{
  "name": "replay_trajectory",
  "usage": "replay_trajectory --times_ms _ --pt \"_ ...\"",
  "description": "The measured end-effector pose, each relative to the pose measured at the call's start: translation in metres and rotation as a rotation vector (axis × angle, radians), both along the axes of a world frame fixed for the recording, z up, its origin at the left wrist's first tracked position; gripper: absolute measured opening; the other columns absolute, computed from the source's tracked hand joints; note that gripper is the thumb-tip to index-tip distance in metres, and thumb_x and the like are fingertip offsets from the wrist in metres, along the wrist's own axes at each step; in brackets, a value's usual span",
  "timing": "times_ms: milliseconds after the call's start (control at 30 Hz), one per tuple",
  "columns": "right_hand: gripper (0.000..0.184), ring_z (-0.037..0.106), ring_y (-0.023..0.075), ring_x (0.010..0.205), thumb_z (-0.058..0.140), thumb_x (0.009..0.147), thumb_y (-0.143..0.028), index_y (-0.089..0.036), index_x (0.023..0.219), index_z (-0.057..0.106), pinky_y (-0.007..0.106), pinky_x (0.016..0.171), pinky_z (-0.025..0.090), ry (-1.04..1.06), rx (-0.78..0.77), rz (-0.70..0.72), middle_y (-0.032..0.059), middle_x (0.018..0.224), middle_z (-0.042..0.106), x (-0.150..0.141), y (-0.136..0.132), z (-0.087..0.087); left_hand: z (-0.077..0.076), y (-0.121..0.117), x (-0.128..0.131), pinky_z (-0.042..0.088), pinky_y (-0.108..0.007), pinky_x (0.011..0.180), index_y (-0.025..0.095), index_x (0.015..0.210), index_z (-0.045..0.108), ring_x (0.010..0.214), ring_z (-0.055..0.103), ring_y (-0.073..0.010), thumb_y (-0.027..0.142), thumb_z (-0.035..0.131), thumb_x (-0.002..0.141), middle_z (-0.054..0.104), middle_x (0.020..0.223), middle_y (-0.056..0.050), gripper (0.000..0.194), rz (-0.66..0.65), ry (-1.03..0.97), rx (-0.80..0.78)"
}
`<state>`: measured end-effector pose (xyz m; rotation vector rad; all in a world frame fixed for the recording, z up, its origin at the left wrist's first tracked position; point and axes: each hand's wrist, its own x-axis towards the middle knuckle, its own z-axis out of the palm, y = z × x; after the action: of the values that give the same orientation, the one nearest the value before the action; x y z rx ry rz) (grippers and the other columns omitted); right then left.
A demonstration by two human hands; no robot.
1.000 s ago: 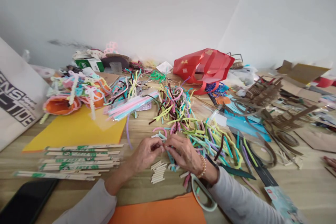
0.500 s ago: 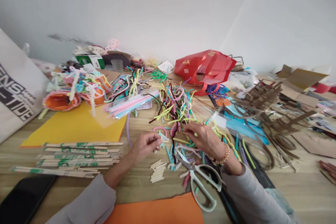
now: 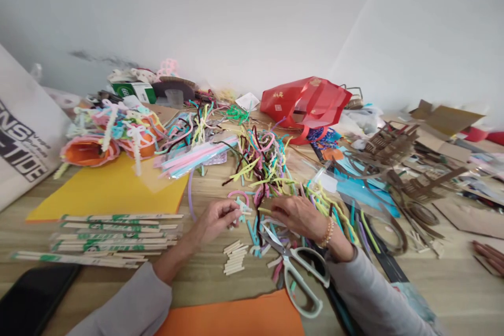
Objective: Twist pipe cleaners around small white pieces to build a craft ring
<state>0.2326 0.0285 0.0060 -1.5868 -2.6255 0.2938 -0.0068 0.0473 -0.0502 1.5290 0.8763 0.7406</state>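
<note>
My left hand (image 3: 218, 219) is closed in a pinch above the table, thumb against the forefinger. Small pale pieces show at its fingertips, but what it grips is partly hidden. My right hand (image 3: 301, 216), with a beaded bracelet at the wrist, bends its closed fingers down over loose pipe cleaner pieces. A yellow strip (image 3: 265, 211) shows by those fingertips; whether they hold it is unclear. Below, white-handled scissors (image 3: 289, 257) lie with blades toward the pipe cleaners. Short cut wooden sticks (image 3: 235, 262) rest in a small group between the hands. A tangled pipe cleaner heap (image 3: 263, 157) lies beyond.
Paper-wrapped chopsticks (image 3: 118, 241), a yellow sheet (image 3: 106, 194) and a black phone (image 3: 37, 294) lie on the left. An orange sheet (image 3: 232, 315) is in front. A red bag (image 3: 305, 102) stands behind; brown woven strips (image 3: 394, 147) and cardboard crowd the right.
My right hand has lowered and shifted slightly left, toward the yellow strip. My left hand keeps its pinch in nearly the same place. The whole view has shifted a little.
</note>
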Motion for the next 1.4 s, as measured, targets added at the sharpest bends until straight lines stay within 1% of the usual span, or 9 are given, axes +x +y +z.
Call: replay_trajectory --times_ms 367,567,733,833,933,1067,1167,1300,1400 --pt "0.023 0.054 0.0125 0.053 0.039 0.091 -0.027 -0.017 0.084 0.059 0.023 0.055 0.039 0.441 0.305 -0.309 0.0027 0.065 0.063 0.036 0.008 0.027 0.009 -0.002 0.002 0.044 -0.023 0.059 0.014 0.068 0.057 0.06 0.053 -0.0118 0.042 0.055 0.081 0.059 0.063 0.0 0.031 -0.014 -0.017 -0.02" --pt "0.016 0.062 0.0159 0.073 0.046 0.088 -0.023 -0.019 0.089 0.062 0.025 0.066 0.042 0.151 0.109 -0.142 0.0038 0.081 0.067 0.031 0.011 0.013 0.004 0.0 0.001 0.044 -0.023 0.059 0.014 0.07 0.057 0.06 0.054 -0.0118 0.043 0.054 0.081 0.059 0.063 -0.001 0.031 -0.023 -0.002 -0.019" --pt "0.018 0.058 0.0224 0.092 0.054 0.085 -0.026 -0.019 0.099 0.063 0.03 0.078 0.042 -0.122 0.141 -0.148 0.0102 0.095 0.064 0.021 0.015 -0.016 0.003 0.001 0.001 0.045 -0.023 0.06 0.014 0.07 0.057 0.06 0.054 -0.0116 0.042 0.055 0.081 0.059 0.063 0.0 0.03 -0.019 -0.011 -0.01" --pt "0.028 0.055 0.0251 0.097 0.058 0.081 -0.023 -0.018 0.108 0.059 0.036 0.087 0.039 -0.159 0.14 -0.136 0.0121 0.098 0.064 0.016 0.017 -0.029 0.005 0.0 0.002 0.045 -0.023 0.061 0.014 0.07 0.057 0.06 0.054 -0.0118 0.042 0.056 0.08 0.059 0.062 0.0 0.03 -0.011 -0.006 -0.018" --pt "0.021 0.055 0.0227 0.096 0.054 0.079 -0.013 -0.016 0.099 0.061 0.035 0.088 0.038 -0.036 0.11 -0.067 0.0105 0.099 0.064 0.013 0.018 -0.034 0.005 0.0 0.002 0.045 -0.023 0.06 0.014 0.069 0.057 0.06 0.054 -0.0117 0.042 0.056 0.08 0.059 0.062 0.0 0.029 -0.007 0.0 -0.031" --pt "0.012 0.057 0.0175 0.082 0.051 0.082 -0.015 -0.014 0.09 0.059 0.029 0.076 0.042 0.2 0.048 -0.028 0.0064 0.088 0.064 0.015 0.021 -0.028 0.002 0.001 0.002 0.045 -0.023 0.059 0.014 0.069 0.057 0.059 0.054 -0.0115 0.04 0.055 0.081 0.059 0.062 0.0 0.029 -0.001 -0.01 -0.012" --pt "0.02 0.056 0.0151 0.076 0.054 0.082 -0.02 -0.014 0.101 0.058 0.027 0.068 0.044 0.408 -0.056 -0.058 0.004 0.087 0.064 0.021 0.023 -0.024 0.0 0.001 0.001 0.045 -0.022 0.058 0.014 0.072 0.058 0.059 0.054 -0.0115 0.04 0.055 0.082 0.059 0.062 0.0 0.028 -0.004 -0.003 -0.005" --pt "0.039 0.058 0.0132 0.068 0.05 0.087 -0.026 -0.015 0.124 0.046 0.025 0.061 0.045 0.689 -0.334 -0.069 0.0025 0.079 0.065 0.028 0.027 -0.026 0.0 0.002 0.001 0.044 -0.022 0.058 0.013 0.074 0.059 0.06 0.055 -0.0118 0.039 0.054 0.082 0.059 0.063 0.0 0.028 -0.008 0.002 0.008" --pt "0.041 0.059 0.0126 0.068 0.047 0.09 -0.027 -0.014 0.128 0.043 0.024 0.06 0.047 0.749 -0.399 -0.063 0.0035 0.081 0.066 0.029 0.027 -0.027 0.0 0.002 0.0 0.044 -0.022 0.059 0.013 0.073 0.058 0.06 0.054 -0.0115 0.038 0.054 0.083 0.058 0.063 0.0 0.027 -0.017 -0.002 0.021"
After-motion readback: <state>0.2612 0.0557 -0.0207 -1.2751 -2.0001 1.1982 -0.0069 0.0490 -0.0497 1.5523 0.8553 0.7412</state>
